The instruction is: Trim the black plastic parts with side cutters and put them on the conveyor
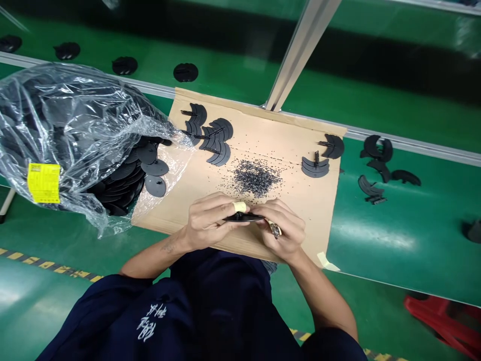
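A round, flat black piece [244,217] is held nearly edge-on between my two hands, above the near part of a brown cardboard sheet [308,198]. My left hand [210,218] pinches its left side, and pale yellow tape wraps one fingertip. The fingers of my right hand [283,225] close on its right edge. That same hand also has a small metal tool [275,230] in its palm, mostly hidden by the fingers. Just beyond the hands lies a pile of tiny black bits [256,178].
A clear plastic bag [75,110] of black discs spills at left. Curved black pieces [218,143] lie on the cardboard, with others [378,148] on the green table [394,240] at right. A metal post [300,50] stands behind; a red stool [443,321] is lower right.
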